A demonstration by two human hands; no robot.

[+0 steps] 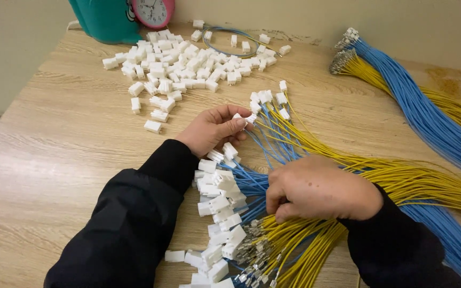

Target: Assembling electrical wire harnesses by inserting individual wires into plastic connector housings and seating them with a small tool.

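I am looking down on a pale wooden table (pixel 54 138) set against a plain wall, with a teal container (pixel 105 18) and a pink clock (pixel 153 10) at the far edge. Left of centre, a loose heap of white plastic connectors (pixel 188 64) spreads across the tabletop. My left hand (pixel 212 129) lies just in front of it, fingers pinched shut on a single white connector (pixel 239 118) with wires trailing from it. Below that hand, a row of wired connectors (pixel 220 202) runs toward me. My right hand (pixel 318 188) is curled closed on the yellow wires (pixel 417 184), with thin blue wires (pixel 273 149) running beneath it; bare metal terminals (pixel 260 250) fan out under the knuckles. At the far right, a separate bundle of blue and yellow wires (pixel 428 117) lies well apart, reaching toward the wall.
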